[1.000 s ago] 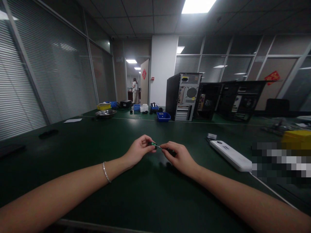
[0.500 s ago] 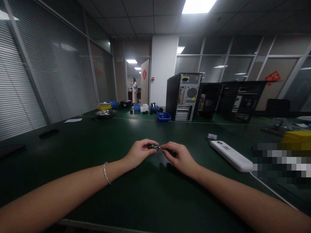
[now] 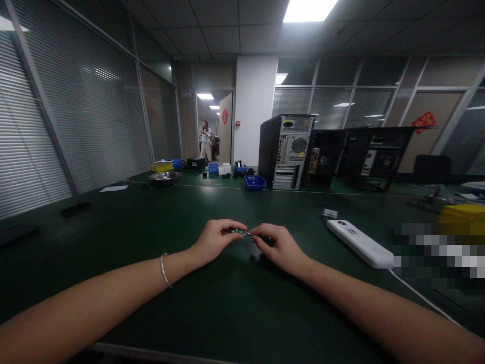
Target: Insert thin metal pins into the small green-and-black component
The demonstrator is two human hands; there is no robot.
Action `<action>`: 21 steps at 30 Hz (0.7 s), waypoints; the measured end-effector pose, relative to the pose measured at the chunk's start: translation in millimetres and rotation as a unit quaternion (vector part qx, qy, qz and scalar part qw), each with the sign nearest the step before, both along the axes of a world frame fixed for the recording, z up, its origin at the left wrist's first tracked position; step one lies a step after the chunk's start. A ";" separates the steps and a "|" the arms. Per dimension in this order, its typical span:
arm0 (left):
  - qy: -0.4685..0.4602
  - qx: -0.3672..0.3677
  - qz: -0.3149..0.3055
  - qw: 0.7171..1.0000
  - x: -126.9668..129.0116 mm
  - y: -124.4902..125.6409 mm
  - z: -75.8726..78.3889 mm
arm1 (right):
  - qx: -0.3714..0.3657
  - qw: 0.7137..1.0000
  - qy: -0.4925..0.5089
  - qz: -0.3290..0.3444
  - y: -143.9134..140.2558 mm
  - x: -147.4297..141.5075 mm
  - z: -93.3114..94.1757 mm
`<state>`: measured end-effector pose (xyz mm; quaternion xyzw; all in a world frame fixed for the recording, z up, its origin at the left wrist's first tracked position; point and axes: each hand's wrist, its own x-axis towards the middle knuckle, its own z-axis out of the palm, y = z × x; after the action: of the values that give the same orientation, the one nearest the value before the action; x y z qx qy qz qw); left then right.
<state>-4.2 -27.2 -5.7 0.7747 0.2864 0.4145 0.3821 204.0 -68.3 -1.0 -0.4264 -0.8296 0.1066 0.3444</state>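
Left hand [image 3: 212, 243] pinches a small green board [image 3: 239, 231] between thumb and fingers; board sits mid-frame, held above the dark green table [image 3: 212, 313], partly covered by the fingers. Right hand [image 3: 282, 246] pinches a thin metal-tipped tool [image 3: 248, 233], dark body running back under the palm. Tip points left, at the board's right end; contact or tiny gap, can't tell at this size. Hands close together, fingertips nearly meeting, neither one spread. Bracelet [image 3: 164, 271] on left wrist. Right of the right hand, well apart: white slab-shaped device [image 3: 359, 243] lying on the table, cable at its near end, small light-coloured piece by its far end. Far edge, left to right: yellow bin [image 3: 162, 167], shiny metal bowl [image 3: 165, 178] just in front of it, blue tray [image 3: 255, 183], then an upright computer tower [image 3: 293, 151], rear panel facing us, with more dark cases to its right. White sheet [image 3: 113, 188] flat at far left. One person [image 3: 205, 142] stands in the open doorway behind.
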 end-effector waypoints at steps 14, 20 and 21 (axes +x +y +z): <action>-0.040 -0.112 -0.025 0.993 3.6 4.5 -0.6 | -0.034 0.999 0.033 0.025 -0.9 -1.5 1.3; -0.056 -0.145 -0.022 0.988 4.7 3.8 -0.1 | -0.048 0.997 0.047 0.026 0.8 -1.4 -0.6; -0.062 -0.151 -0.025 0.986 4.7 4.5 -1.1 | -0.049 0.997 0.049 0.027 1.1 -1.5 -1.0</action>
<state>0.6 -22.7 -6.7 0.6876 0.3020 0.4041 0.5222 202.5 -67.2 -2.0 -0.4143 -0.8168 0.1774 0.3601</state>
